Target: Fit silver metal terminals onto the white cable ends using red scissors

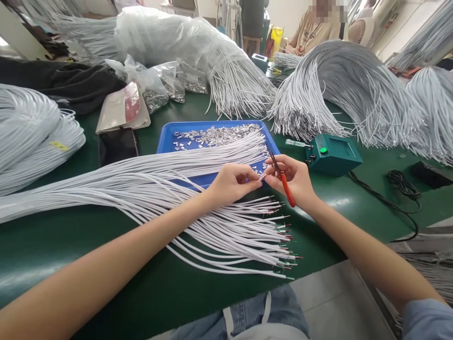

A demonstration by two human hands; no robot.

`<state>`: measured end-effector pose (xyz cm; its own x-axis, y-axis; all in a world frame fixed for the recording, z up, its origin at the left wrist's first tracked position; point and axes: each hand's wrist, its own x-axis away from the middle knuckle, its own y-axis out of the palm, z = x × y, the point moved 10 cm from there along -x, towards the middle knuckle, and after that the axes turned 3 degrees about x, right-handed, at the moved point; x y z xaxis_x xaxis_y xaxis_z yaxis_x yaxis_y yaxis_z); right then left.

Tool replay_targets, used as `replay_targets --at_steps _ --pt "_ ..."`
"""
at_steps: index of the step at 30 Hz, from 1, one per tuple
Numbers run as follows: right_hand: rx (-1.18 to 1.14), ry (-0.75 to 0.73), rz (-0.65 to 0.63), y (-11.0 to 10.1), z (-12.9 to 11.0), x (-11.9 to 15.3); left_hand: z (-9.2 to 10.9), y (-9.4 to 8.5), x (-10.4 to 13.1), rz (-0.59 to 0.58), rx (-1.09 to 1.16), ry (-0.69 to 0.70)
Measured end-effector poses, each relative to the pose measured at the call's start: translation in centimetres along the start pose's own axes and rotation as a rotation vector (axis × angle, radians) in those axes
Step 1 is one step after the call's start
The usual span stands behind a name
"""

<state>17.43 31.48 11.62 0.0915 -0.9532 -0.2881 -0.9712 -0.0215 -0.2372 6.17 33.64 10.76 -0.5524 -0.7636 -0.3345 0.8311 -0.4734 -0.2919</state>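
Observation:
Over the front right of a blue tray (212, 123), my two hands meet at the fingertips. My left hand (235, 183) pinches the end of a white cable. My right hand (292, 182) holds red-handled scissors (287, 190), blades pointing up and left, while its thumb and forefinger close on the same cable end. Small metal pieces (215, 136) are spread in the tray. One bundle of white cables (159, 160) lies across the tray; another (226, 236) fans out below my hands, with thin coloured wires at its ends.
A teal device (334, 153) with a green button stands right of the tray. Behind are large grey cable bundles (354, 80), plastic bags (155, 85) of metal pieces and a phone (118, 146). Coiled cables (31, 137) lie at left. A person (314, 28) sits across the table.

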Motion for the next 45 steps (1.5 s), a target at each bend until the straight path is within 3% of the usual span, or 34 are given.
replay_targets --at_steps 9,28,39,43,45 --pt "0.111 -0.033 0.105 -0.5 -0.3 0.5 -0.2 0.2 -0.1 0.005 -0.022 0.009" --pt "0.052 0.018 0.098 -0.4 0.2 0.4 0.1 0.3 -0.2 0.001 -0.018 0.005" --pt "0.041 0.021 0.010 0.2 0.3 0.1 0.1 1.4 -0.2 -0.151 0.021 -0.006" --pt "0.122 -0.057 0.041 0.1 0.2 0.5 -0.1 1.9 0.0 -0.206 0.017 -0.006" --pt "0.167 -0.107 0.084 -0.2 -0.2 0.7 0.0 1.6 -0.1 -0.171 0.021 0.011"
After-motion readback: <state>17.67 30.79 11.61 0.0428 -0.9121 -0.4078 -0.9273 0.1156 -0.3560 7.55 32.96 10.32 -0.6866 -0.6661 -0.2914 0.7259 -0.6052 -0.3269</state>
